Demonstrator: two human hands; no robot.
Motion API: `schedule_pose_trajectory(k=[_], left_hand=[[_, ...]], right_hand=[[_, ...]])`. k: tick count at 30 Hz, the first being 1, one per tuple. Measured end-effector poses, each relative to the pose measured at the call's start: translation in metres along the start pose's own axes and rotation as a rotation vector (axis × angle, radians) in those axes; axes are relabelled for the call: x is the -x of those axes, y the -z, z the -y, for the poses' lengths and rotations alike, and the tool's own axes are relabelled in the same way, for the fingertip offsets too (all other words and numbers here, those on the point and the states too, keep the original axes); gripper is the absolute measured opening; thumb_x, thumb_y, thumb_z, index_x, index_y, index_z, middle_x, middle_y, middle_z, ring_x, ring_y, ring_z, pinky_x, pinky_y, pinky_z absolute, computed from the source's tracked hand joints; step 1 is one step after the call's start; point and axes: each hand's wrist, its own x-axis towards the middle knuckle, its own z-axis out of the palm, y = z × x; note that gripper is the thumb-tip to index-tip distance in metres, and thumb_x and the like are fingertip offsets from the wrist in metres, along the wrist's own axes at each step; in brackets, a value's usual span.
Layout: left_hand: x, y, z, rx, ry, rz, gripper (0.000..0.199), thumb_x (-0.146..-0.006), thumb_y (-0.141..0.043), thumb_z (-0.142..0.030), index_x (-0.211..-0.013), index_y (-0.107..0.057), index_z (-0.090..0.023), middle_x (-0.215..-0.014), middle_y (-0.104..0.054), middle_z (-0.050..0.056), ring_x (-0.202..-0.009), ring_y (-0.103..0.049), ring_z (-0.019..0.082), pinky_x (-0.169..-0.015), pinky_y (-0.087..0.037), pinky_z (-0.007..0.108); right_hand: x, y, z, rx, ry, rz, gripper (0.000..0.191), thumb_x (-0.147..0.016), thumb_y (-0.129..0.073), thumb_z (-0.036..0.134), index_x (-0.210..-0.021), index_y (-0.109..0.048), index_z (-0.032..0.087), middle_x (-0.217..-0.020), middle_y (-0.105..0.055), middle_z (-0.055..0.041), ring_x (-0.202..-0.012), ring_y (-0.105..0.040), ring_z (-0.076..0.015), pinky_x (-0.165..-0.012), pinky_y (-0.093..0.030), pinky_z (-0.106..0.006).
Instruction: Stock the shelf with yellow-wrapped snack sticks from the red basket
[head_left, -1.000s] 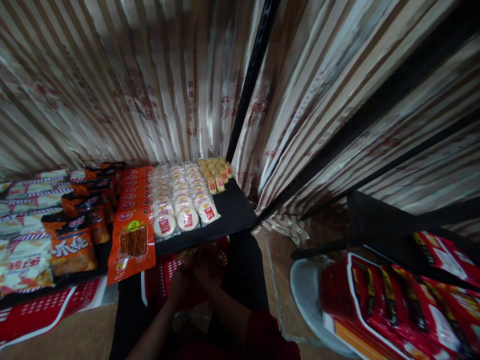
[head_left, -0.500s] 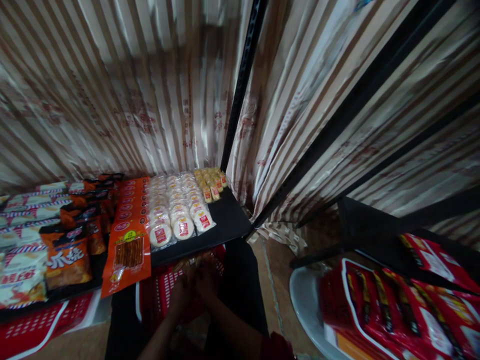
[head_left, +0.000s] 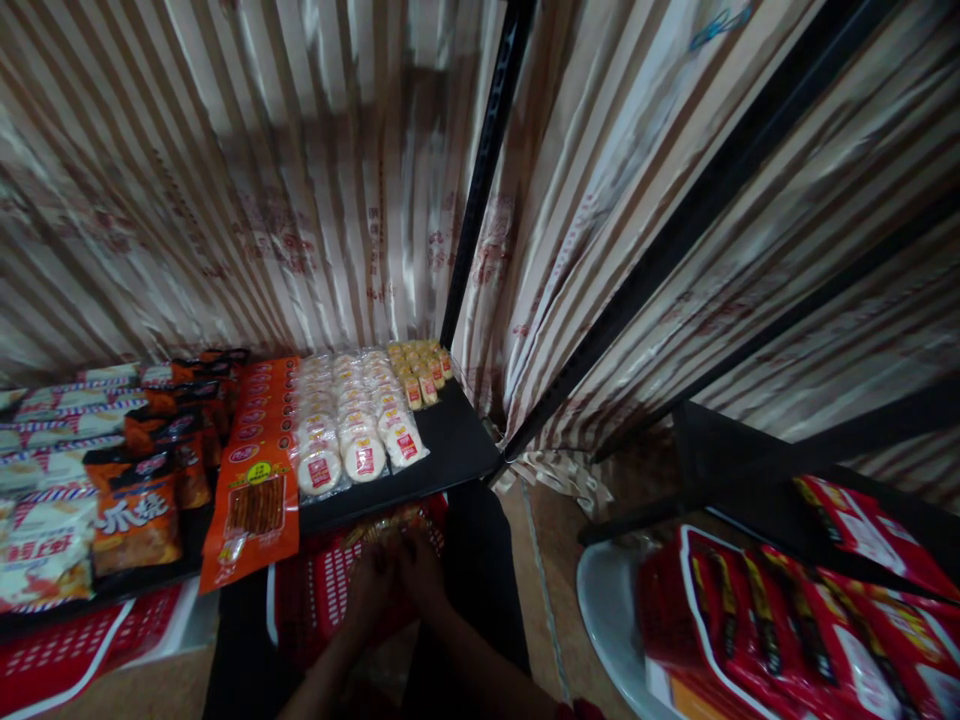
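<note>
Low in the middle, my left hand (head_left: pixel 373 575) and my right hand (head_left: pixel 420 568) are close together over a red plastic basket (head_left: pixel 330 590) on my lap. Both are in deep shade, with fingers curled inward around something too dark to make out. Small yellow-wrapped snack packets (head_left: pixel 386 524) lie in the basket right at my fingertips. Just beyond, on the black shelf (head_left: pixel 457 430), stand rows of similar small yellow packets (head_left: pixel 420 372). Beside them are three rows of round white crackers in clear wrappers (head_left: pixel 365 455).
An orange bag of snack sticks (head_left: pixel 251 480) overhangs the shelf edge, left of the crackers. Further left stand orange chip bags (head_left: pixel 135 510) and white snack bags (head_left: pixel 49 540). At right, a basket of red packets (head_left: pixel 795 610) rests on a grey stool (head_left: pixel 607 600). Black metal posts (head_left: pixel 487 170) rise before striped curtains.
Both hands stay together over the basket, with a slight shift in their position. The view has moved a little; the shelf goods remain in place.
</note>
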Motion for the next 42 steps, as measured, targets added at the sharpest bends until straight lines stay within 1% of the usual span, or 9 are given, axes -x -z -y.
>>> schedule_pose_trajectory(k=[3, 6, 9, 14, 19, 25, 30, 35, 42], left_hand=[[0.003, 0.001, -0.009, 0.016, -0.022, 0.002, 0.026, -0.077, -0.049, -0.037, -0.087, -0.056, -0.015, -0.088, -0.069, 0.012, -0.084, -0.065, 0.026, -0.077, -0.048, 0.036], [0.005, 0.001, -0.018, 0.032, -0.028, -0.013, 0.028, -0.077, -0.048, -0.033, -0.095, -0.055, -0.013, -0.097, -0.068, 0.014, -0.091, -0.064, 0.024, -0.083, -0.047, 0.036], [0.007, -0.001, -0.026, 0.031, -0.032, -0.041, 0.028, -0.075, -0.050, -0.031, -0.097, -0.054, -0.014, -0.101, -0.066, 0.013, -0.096, -0.063, 0.023, -0.086, -0.046, 0.035], [0.011, -0.003, -0.036, 0.085, -0.099, -0.029, 0.030, -0.073, -0.050, -0.035, -0.095, -0.053, -0.015, -0.095, -0.066, 0.012, -0.088, -0.064, 0.024, -0.079, -0.047, 0.035], [0.017, -0.001, -0.052, 0.084, -0.176, -0.058, 0.024, -0.074, -0.048, -0.037, -0.088, -0.052, -0.018, -0.087, -0.064, 0.008, -0.080, -0.062, 0.022, -0.072, -0.046, 0.034], [0.021, 0.002, -0.073, 0.099, -0.236, -0.037, 0.021, -0.080, -0.045, -0.041, -0.082, -0.050, -0.020, -0.082, -0.062, 0.004, -0.076, -0.059, 0.019, -0.068, -0.044, 0.031], [0.015, 0.002, -0.087, 0.160, -0.288, -0.041, 0.017, -0.081, -0.045, -0.037, -0.081, -0.049, -0.020, -0.079, -0.061, 0.003, -0.074, -0.058, 0.019, -0.069, -0.044, 0.031], [0.003, -0.001, -0.096, 0.147, -0.348, -0.048, 0.013, -0.080, -0.046, -0.033, -0.082, -0.048, -0.020, -0.081, -0.060, 0.004, -0.078, -0.058, 0.019, -0.074, -0.045, 0.032], [-0.014, -0.006, -0.106, 0.113, -0.375, -0.057, 0.011, -0.082, -0.045, -0.031, -0.084, -0.048, -0.021, -0.084, -0.060, 0.004, -0.079, -0.059, 0.018, -0.075, -0.046, 0.032]], right_hand=[[0.000, 0.006, 0.000, -0.015, 0.031, -0.008, 0.028, -0.076, -0.045, 0.018, -0.096, -0.065, 0.017, -0.101, -0.068, -0.0109, -0.097, -0.063, -0.0235, -0.090, -0.047, -0.038], [0.000, 0.013, 0.001, -0.008, 0.048, -0.024, 0.030, -0.075, -0.045, 0.017, -0.097, -0.064, 0.016, -0.102, -0.068, -0.0115, -0.098, -0.063, -0.0236, -0.091, -0.047, -0.038], [0.000, 0.020, 0.004, -0.012, 0.069, -0.033, 0.031, -0.076, -0.044, 0.020, -0.100, -0.063, 0.016, -0.103, -0.068, -0.0113, -0.099, -0.063, -0.0233, -0.091, -0.047, -0.038], [0.001, 0.034, 0.010, -0.002, 0.101, -0.041, 0.034, -0.079, -0.043, 0.025, -0.105, -0.062, 0.016, -0.111, -0.065, -0.0125, -0.105, -0.061, -0.0236, -0.095, -0.046, -0.039], [0.001, 0.048, 0.016, 0.020, 0.127, -0.069, 0.034, -0.077, -0.043, 0.023, -0.105, -0.061, 0.016, -0.107, -0.066, -0.0114, -0.102, -0.061, -0.0229, -0.093, -0.047, -0.038], [-0.001, 0.061, 0.028, 0.031, 0.229, -0.146, 0.029, -0.081, -0.043, 0.025, -0.103, -0.061, 0.020, -0.102, -0.067, -0.0078, -0.096, -0.062, -0.0207, -0.089, -0.048, -0.035], [-0.007, 0.065, 0.031, 0.051, 0.302, -0.209, 0.028, -0.084, -0.042, 0.025, -0.105, -0.060, 0.021, -0.102, -0.066, -0.0070, -0.096, -0.061, -0.0191, -0.087, -0.049, -0.033], [-0.018, 0.068, 0.031, 0.093, 0.331, -0.248, 0.034, -0.083, -0.042, 0.024, -0.113, -0.058, 0.018, -0.109, -0.063, -0.0100, -0.102, -0.058, -0.0205, -0.092, -0.047, -0.036], [-0.035, 0.078, 0.041, 0.140, 0.365, -0.281, 0.034, -0.084, -0.043, 0.024, -0.114, -0.058, 0.020, -0.104, -0.062, -0.0102, -0.098, -0.057, -0.0210, -0.087, -0.049, -0.036]])
